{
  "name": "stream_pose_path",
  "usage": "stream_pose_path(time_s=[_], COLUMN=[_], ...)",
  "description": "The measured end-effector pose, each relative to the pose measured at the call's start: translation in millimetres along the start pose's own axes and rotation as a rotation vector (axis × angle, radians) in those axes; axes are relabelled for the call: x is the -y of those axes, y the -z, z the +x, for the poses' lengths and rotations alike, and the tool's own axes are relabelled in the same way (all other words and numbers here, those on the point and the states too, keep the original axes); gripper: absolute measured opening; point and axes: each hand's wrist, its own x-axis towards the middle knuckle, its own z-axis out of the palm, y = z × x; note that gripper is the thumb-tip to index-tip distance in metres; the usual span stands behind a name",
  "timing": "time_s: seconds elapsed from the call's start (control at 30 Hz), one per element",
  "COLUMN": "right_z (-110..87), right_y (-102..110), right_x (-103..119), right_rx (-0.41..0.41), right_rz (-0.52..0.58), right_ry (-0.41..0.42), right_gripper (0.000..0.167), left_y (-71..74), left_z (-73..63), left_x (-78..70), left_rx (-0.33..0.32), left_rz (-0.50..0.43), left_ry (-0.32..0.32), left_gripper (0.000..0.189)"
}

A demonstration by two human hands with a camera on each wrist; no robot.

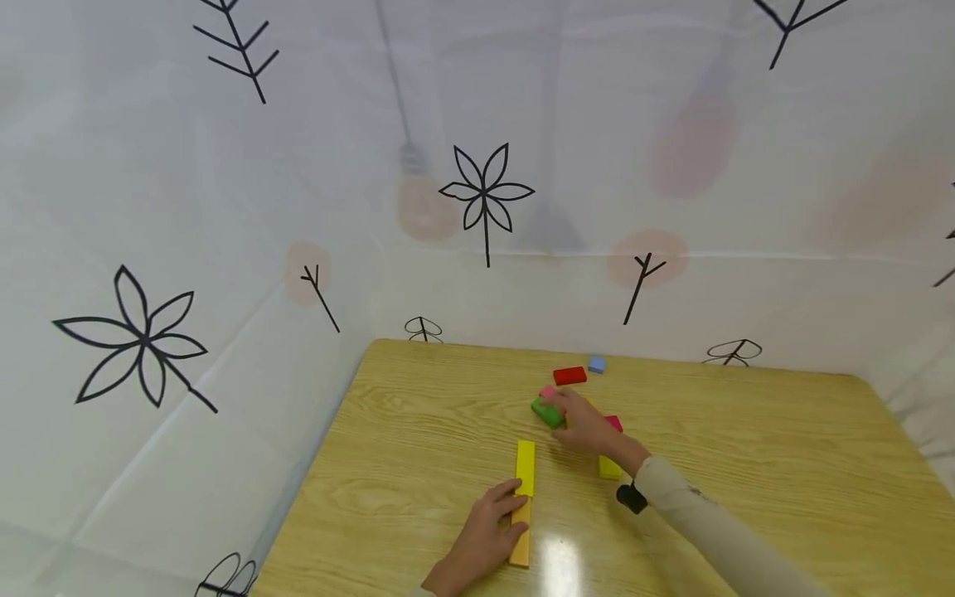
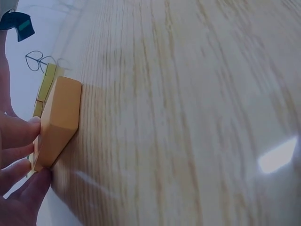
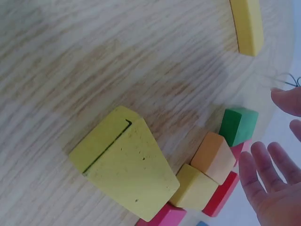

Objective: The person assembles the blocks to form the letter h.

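My left hand (image 1: 481, 535) holds an orange block (image 1: 520, 547), fingers along its left side and thumb across it. A long yellow block (image 1: 525, 468) lies end to end with it, forming a row that points away from me. Above the loose blocks, my right hand (image 1: 578, 421) reaches over with fingers spread, its fingertips near a green block (image 1: 547, 413). Nothing shows between those fingers in the right wrist view. There, a second orange block (image 3: 214, 157) and a pale yellow block (image 3: 195, 188) sit side by side next to the green one.
A large yellow block (image 3: 131, 169) with a black line lies under the right wrist, a magenta block (image 1: 614, 422) just behind it. Farther back are a pink block (image 1: 548, 390), a red block (image 1: 570, 376) and a small blue block (image 1: 597, 364). A patterned white curtain (image 1: 336, 166) borders the wooden table.
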Motion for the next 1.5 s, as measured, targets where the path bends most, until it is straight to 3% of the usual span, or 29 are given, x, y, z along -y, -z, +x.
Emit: stream_pose_path(time_s=[0.23, 0.43, 0.73, 0.97, 1.13, 1.33, 1.5], right_z=[7.0, 15.2, 20.1, 26.3, 31.1, 32.8, 31.3], right_y=[2, 0, 2, -3, -7, -4, -2], right_x=[-7, -11, -18, -20, -19, -20, -24], right_rx=[0.017, 0.049, 0.127, 0.148, 0.167, 0.135, 0.095], right_rz=[-0.057, -0.108, -0.181, -0.204, -0.221, -0.170, -0.062], right_ry=[0.032, 0.029, 0.010, 0.043, 0.059, 0.070, 0.077], right_gripper=[0.049, 0.048, 0.055, 0.066, 0.064, 0.054, 0.049], left_y=[0.0, 3.1, 3.3, 3.6, 3.6, 2.0, 2.1], left_z=[2.8, 5.5, 8.2, 7.8, 7.7, 7.6, 8.2], left_x=[-3.0, -10.4, -11.1, -6.7, -3.1, -0.4, -0.5], left_rx=[0.010, 0.071, 0.125, 0.116, 0.114, 0.104, 0.113], left_rz=[0.106, 0.191, 0.144, 0.082, 0.056, 0.038, 0.025], left_ry=[-0.027, -0.008, 0.016, 0.033, 0.041, 0.042, 0.047], left_gripper=[0.039, 0.043, 0.040, 0.041, 0.041, 0.041, 0.041])
